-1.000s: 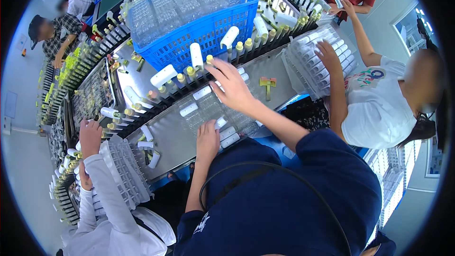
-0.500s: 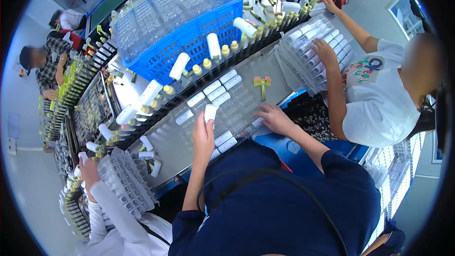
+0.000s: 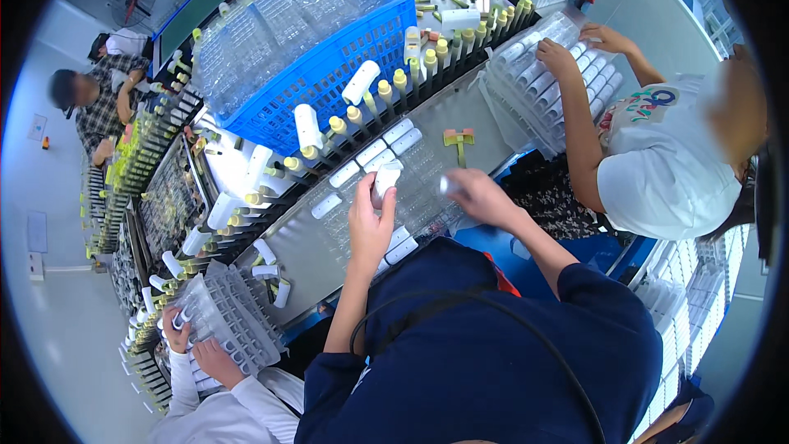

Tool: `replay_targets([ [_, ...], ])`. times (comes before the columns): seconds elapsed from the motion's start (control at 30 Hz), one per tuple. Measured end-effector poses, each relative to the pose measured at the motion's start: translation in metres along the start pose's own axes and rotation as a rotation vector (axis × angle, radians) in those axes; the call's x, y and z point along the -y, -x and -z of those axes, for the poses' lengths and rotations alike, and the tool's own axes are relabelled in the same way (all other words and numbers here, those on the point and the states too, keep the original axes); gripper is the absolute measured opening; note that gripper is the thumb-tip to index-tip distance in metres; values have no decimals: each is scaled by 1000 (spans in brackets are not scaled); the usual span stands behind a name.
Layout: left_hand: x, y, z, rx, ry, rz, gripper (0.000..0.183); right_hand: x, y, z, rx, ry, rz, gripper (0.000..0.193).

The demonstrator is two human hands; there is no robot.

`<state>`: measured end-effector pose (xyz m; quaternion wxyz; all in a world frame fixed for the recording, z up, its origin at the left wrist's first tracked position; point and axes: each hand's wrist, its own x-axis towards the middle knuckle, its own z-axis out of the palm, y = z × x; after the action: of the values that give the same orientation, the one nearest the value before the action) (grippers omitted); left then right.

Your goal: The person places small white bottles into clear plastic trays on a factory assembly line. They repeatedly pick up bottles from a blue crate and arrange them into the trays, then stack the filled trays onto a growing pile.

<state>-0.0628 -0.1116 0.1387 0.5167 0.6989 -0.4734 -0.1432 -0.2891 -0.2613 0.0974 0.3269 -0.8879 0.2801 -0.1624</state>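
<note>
My left hand [image 3: 371,220] is closed around a white rounded plastic piece [image 3: 386,178], held up over a clear plastic tray [image 3: 423,166]. My right hand [image 3: 486,200], smeared by motion, pinches another small white piece [image 3: 445,185] above the tray's right side. More white pieces [image 3: 375,153] lie in the tray's far-left slots, and a few [image 3: 400,240] along its near edge. A single white piece [image 3: 326,205] sits at the left end. Beyond my right hand, a T-shaped yellow-green and pink part [image 3: 459,138] rests on the metal table [image 3: 500,141].
A rack of black pegs with yellow-tipped parts [image 3: 354,114] runs behind the tray. Past it stands a blue basket [image 3: 329,57] of clear trays. Co-workers flank me, handling tray stacks at right [image 3: 534,111] and left [image 3: 242,312]. Loose white pieces [image 3: 265,253] lie to my left.
My right hand has risen from the tray's near right edge and now holds a white piece. My left hand has shifted slightly right and up with its piece. The left co-worker's hands moved onto their trays.
</note>
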Motion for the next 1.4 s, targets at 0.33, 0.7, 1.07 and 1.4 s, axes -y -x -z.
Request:
replay_targets([
  [0.33,35,55,17,-50,-55,150,37,86,-206,46,-627,-227,-103,45],
  [0.7,11,111,81,-278,-274,300,35,155,-244,-30,-360,70,30,26],
  [1.07,28,98,100,-405,-211,263,37,196,-235,-114,-372,395,459,62],
  [1.4,-51,-31,116,-401,-64,-36,37,168,-109,-111,-106,-162,350,46],
])
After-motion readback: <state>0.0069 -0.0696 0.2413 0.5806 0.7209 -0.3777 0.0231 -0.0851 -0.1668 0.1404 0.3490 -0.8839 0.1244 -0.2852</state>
